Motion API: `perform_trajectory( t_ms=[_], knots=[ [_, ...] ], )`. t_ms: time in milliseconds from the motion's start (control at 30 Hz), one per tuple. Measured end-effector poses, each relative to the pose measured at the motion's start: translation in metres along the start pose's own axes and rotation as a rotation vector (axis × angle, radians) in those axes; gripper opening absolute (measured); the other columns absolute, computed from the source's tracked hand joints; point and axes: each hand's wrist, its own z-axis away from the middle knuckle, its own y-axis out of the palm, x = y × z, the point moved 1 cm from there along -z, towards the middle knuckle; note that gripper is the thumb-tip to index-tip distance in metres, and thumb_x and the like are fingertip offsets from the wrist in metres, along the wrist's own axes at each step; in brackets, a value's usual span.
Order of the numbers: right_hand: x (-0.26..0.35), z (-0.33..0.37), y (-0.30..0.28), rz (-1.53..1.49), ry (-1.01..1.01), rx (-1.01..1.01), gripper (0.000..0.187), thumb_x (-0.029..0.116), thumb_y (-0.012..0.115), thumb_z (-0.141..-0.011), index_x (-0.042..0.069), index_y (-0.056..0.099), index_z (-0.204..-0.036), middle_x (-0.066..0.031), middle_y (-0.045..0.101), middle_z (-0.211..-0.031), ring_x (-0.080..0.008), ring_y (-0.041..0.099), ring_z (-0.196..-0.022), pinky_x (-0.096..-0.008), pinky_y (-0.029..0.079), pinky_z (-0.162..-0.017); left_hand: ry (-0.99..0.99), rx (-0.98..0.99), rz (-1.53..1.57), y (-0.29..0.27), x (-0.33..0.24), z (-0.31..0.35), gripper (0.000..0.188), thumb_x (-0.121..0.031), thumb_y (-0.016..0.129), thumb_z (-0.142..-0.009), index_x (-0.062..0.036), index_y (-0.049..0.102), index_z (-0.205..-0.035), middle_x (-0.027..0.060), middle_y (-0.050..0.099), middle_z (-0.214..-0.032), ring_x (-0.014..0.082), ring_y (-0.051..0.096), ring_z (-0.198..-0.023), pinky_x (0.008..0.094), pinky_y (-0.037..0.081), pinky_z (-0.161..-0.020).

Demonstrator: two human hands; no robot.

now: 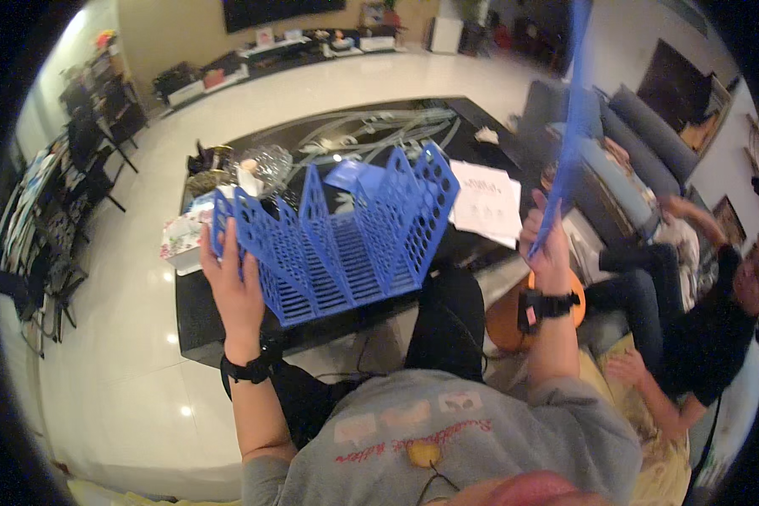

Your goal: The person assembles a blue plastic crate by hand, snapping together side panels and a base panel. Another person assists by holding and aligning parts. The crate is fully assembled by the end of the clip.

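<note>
A blue plastic file rack (333,261) with perforated dividers stands on the near part of the black coffee table (201,316), its slots facing up. My left hand (234,282) grips its left end panel, fingers along the outer face; the thumb is hidden. In my right hand (548,240), raised to the right of the rack, is a thin blue plastic panel (572,110) held upright by its lower end. That panel is seen nearly edge-on, blurred, and runs out past the top of the picture. A further flat blue piece (354,174) lies behind the rack.
White printed sheets (485,200) lie right of the rack. A flowered tissue box (180,240) and clear crumpled plastic wrap (266,164) sit at the left. An orange rounded object (514,316) is below my right hand. People sit along the grey sofa (649,126) on the right.
</note>
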Motion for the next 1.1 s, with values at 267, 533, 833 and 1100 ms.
perform_trajectory(
  t_ms=[267, 533, 833, 1100],
  knots=[
    [0.007, 0.003, -0.004, -0.391, 0.295, 0.168, 0.051, 0.025, 0.05, -0.101, -0.004, 0.039, -0.141, -0.0005, 0.044, -0.068, -0.0098, 0.043, -0.05, -0.0249, 0.036, -0.046, 0.043, -0.038, 0.048, 0.012, -0.002, -0.001, 0.045, -0.012, 0.052, -0.1, -0.0119, 0.048, -0.145, 0.0199, 0.029, -0.151, 0.0325, 0.042, -0.133, 0.0407, 0.04, -0.106],
    [0.0, -0.002, 0.005, -0.49, 0.313, 0.148, 0.047, 0.025, 0.038, -0.105, -0.007, 0.042, -0.139, -0.0015, 0.043, -0.065, -0.01, 0.043, -0.047, -0.0253, 0.036, -0.044, 0.029, -0.026, 0.026, 0.012, -0.003, -0.002, 0.044, -0.014, 0.051, -0.102, -0.0127, 0.047, -0.146, 0.0193, 0.029, -0.15, 0.0326, 0.042, -0.134, 0.042, 0.045, -0.103],
    [-0.002, -0.004, 0.008, -0.483, 0.348, 0.178, 0.048, 0.028, 0.037, -0.105, -0.005, 0.043, -0.139, -0.0014, 0.042, -0.064, -0.0102, 0.042, -0.046, -0.026, 0.036, -0.045, 0.028, -0.013, 0.0, 0.011, -0.003, -0.003, 0.044, -0.011, 0.05, -0.102, -0.0124, 0.047, -0.145, 0.0195, 0.029, -0.15, 0.0327, 0.04, -0.135, 0.0417, 0.045, -0.103],
    [-0.002, 0.0, 0.009, -0.446, 0.326, 0.154, 0.046, 0.027, 0.038, -0.106, -0.002, 0.04, -0.142, -0.0006, 0.043, -0.066, -0.0095, 0.042, -0.046, -0.0253, 0.036, -0.044, -0.004, -0.016, 0.01, 0.015, -0.004, -0.003, 0.045, -0.008, 0.051, -0.1, -0.0114, 0.048, -0.145, 0.0196, 0.028, -0.151, 0.0323, 0.039, -0.136, 0.0415, 0.043, -0.105]
  ],
)
